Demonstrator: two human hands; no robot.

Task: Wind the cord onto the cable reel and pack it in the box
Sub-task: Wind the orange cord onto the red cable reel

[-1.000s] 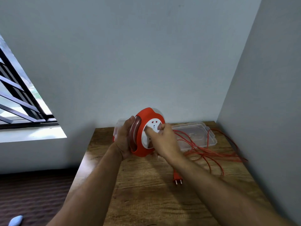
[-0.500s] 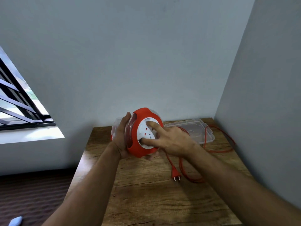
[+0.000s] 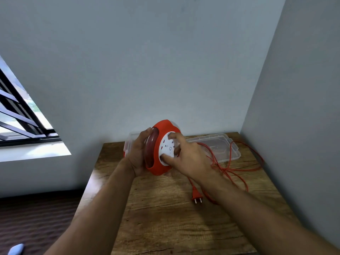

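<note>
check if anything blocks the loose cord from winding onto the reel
Nothing visible blocks it. The cord lies slack on the table by the lid, its plug free. The left hand holds the reel; the right hand is on its face.

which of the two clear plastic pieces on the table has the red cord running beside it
The flat clear lid at the back right, lying in the open; red cord loops along its right and front edges. The other clear piece, the box, sits mostly hidden behind the left hand.

Near half of the table [image 3: 165,227] lies bare — only the plug [image 3: 196,195] intrudes; loose cord [image 3: 237,171] and lid [image 3: 217,146] clutter the right rear.
</note>
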